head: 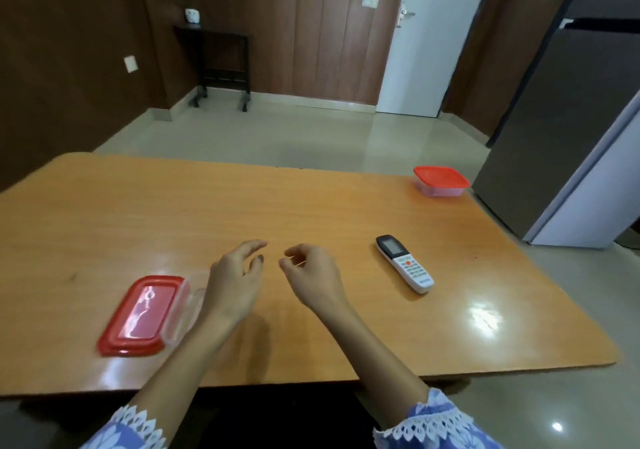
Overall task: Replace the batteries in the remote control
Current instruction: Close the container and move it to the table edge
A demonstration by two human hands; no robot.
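The remote control (404, 263) lies face up on the table (173, 213), apart from the right hand (311, 272) on its right side. The left hand (235, 275) hovers with fingers relaxed and slightly spread, beside a red-lidded container (142, 313). The right hand's fingers are loosely curled, with nothing visible in them.

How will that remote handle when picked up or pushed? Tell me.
The remote control looks like rigid plastic, so probably stiff and light. Lying flat, screen up, on the glossy table, it would likely slide, not roll, when pushed. Its smooth rounded edges may be slippery.
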